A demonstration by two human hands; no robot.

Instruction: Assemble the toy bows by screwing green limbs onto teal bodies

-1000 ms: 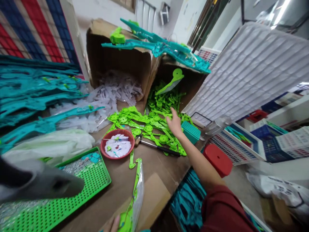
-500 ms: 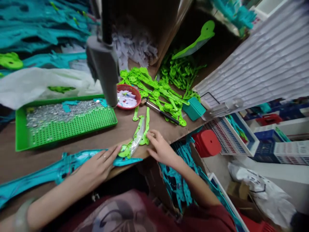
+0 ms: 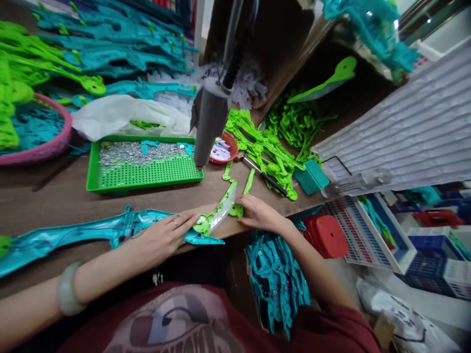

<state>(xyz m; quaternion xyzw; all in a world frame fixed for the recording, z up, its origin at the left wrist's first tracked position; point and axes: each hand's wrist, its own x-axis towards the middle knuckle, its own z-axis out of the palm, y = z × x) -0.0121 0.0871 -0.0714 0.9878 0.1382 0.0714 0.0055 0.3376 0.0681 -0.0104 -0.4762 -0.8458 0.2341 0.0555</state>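
Note:
A long teal plastic part point(image 3: 88, 233) lies along the front edge of the table. My left hand point(image 3: 171, 233) rests flat over its right section, fingers stretched out and pointing at a green part with a clear piece point(image 3: 222, 208) on it. This green part sits across the teal part's right end. Just right of it, my right hand point(image 3: 259, 212) has its fingers curled at a second green part point(image 3: 249, 182), whose lower end lies by the fingertips; whether they grip it is hard to tell.
A grey powered driver point(image 3: 211, 122) hangs over the table behind a green tray point(image 3: 147, 184) of small metal pieces. Behind are a red basket point(image 3: 234, 153), a hammer point(image 3: 265, 175), a green parts pile point(image 3: 257, 139) and a teal box point(image 3: 312, 176).
The view has shifted, showing more of the left side. My right hand's fingers have curled in more, and the second green part now lies farther right of the one with the clear piece.

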